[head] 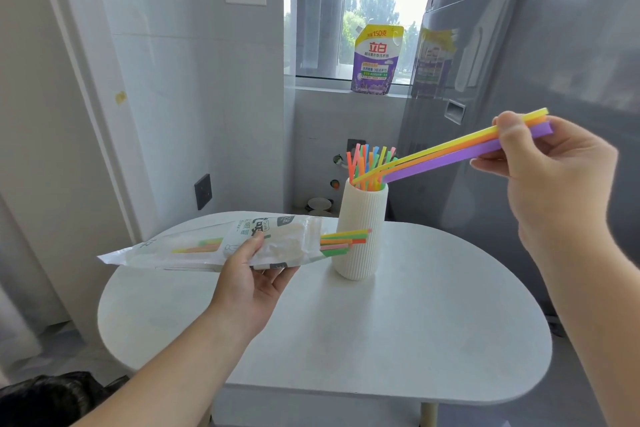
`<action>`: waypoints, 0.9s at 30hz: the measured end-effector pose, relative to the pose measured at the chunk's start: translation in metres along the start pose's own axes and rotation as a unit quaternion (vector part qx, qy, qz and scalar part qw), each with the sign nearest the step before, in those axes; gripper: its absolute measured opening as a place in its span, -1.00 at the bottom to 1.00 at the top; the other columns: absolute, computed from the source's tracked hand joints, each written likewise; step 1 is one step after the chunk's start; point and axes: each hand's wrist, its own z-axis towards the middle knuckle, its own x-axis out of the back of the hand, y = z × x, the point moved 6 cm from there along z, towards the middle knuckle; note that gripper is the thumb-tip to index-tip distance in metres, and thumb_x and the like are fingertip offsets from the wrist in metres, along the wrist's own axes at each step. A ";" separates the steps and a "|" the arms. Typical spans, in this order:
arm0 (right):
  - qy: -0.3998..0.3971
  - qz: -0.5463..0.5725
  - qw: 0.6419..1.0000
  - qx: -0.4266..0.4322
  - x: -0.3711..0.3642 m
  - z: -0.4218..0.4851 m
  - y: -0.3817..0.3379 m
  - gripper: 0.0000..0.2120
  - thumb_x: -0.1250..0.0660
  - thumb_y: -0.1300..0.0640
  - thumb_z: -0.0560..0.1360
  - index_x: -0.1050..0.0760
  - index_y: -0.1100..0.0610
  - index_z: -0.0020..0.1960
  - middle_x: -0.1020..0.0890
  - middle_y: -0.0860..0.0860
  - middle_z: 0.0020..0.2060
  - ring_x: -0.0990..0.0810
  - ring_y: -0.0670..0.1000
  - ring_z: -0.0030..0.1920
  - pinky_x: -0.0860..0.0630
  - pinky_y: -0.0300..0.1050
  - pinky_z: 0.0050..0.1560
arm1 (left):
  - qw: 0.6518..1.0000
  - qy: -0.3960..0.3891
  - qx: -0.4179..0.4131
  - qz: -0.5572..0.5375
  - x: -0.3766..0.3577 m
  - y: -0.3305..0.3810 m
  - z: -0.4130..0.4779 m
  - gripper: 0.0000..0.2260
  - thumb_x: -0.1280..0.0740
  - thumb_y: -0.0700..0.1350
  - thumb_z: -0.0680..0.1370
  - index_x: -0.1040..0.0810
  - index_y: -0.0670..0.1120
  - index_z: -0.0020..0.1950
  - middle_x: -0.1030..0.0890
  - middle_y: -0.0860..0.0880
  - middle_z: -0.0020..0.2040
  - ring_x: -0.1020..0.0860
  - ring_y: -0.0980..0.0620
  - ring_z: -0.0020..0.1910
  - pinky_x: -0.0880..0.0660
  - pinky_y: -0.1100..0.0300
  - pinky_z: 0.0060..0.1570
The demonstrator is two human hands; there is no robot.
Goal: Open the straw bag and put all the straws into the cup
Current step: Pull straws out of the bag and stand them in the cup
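Observation:
A ribbed white cup (362,229) stands upright on the white table (398,322), with several coloured straws (370,163) sticking out of its top. My right hand (550,170) pinches a yellow, an orange and a purple straw (450,156) at their far ends; their lower tips reach the cup's mouth. My left hand (249,274) holds the clear straw bag (214,246) level, left of the cup. Several straws (343,241) poke out of the bag's open right end, in front of the cup.
A grey fridge (519,80) stands close on the right behind my right hand. A purple detergent pouch (375,59) sits on the window sill at the back. A wall with a dark socket (203,191) lies left of the table.

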 end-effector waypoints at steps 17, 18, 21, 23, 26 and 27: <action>-0.003 -0.073 0.994 0.086 -0.007 0.009 -0.028 -0.78 -0.31 -0.01 0.55 -0.56 -0.05 -0.27 -0.67 0.01 -0.32 -0.70 -0.06 -0.36 -0.57 -0.32 -0.28 | 1.000 -0.017 0.001 0.011 0.003 0.000 0.005 -0.68 -0.38 -0.16 0.59 -0.58 -0.07 0.35 -0.74 -0.07 0.03 -0.70 -0.07 -0.01 -0.71 0.00 -0.16; -0.002 -0.073 0.994 0.084 -0.005 0.009 -0.028 -0.76 -0.30 -0.02 0.54 -0.55 -0.06 -0.28 -0.66 0.00 -0.33 -0.70 -0.05 -0.37 -0.57 -0.31 -0.28 | 1.000 -0.018 0.000 0.010 0.003 0.000 0.005 -0.67 -0.38 -0.16 0.59 -0.58 -0.07 0.36 -0.74 -0.08 0.04 -0.70 -0.07 0.00 -0.71 0.00 -0.17; 0.008 -0.073 0.994 0.078 0.002 0.012 -0.027 -0.76 -0.30 -0.05 0.53 -0.54 -0.06 -0.31 -0.62 -0.06 -0.37 -0.69 -0.01 -0.37 -0.66 -0.11 -0.21 | 1.000 -0.020 0.002 0.009 0.003 -0.001 0.004 -0.66 -0.38 -0.17 0.59 -0.57 -0.07 0.37 -0.74 -0.08 0.06 -0.70 -0.08 0.01 -0.71 0.00 -0.17; 0.010 -0.070 0.994 0.079 0.005 0.013 -0.027 -0.76 -0.30 -0.06 0.52 -0.55 -0.06 -0.30 -0.60 -0.09 -0.39 -0.68 0.00 -0.37 -0.67 -0.05 -0.20 | 1.000 -0.020 0.006 0.010 0.002 -0.002 0.004 -0.67 -0.39 -0.17 0.59 -0.58 -0.07 0.36 -0.74 -0.08 0.08 -0.70 -0.08 0.03 -0.71 -0.01 -0.16; 0.008 -0.064 0.994 0.083 0.006 0.013 -0.029 -0.76 -0.30 -0.06 0.52 -0.56 -0.07 -0.29 -0.60 -0.09 -0.38 -0.69 0.00 -0.36 -0.68 -0.03 -0.19 | 1.000 -0.020 0.010 0.014 0.002 -0.005 0.004 -0.70 -0.38 -0.16 0.59 -0.59 -0.07 0.33 -0.74 -0.08 0.07 -0.70 -0.08 0.01 -0.71 0.00 -0.17; 0.007 -0.062 0.995 0.084 0.006 0.012 -0.030 -0.77 -0.30 -0.07 0.52 -0.56 -0.07 -0.29 -0.61 -0.08 -0.37 -0.70 0.00 -0.35 -0.68 -0.04 -0.20 | 1.000 -0.019 0.011 0.015 0.002 -0.006 0.004 -0.71 -0.38 -0.16 0.59 -0.60 -0.07 0.32 -0.74 -0.08 0.06 -0.70 -0.08 0.01 -0.71 0.00 -0.17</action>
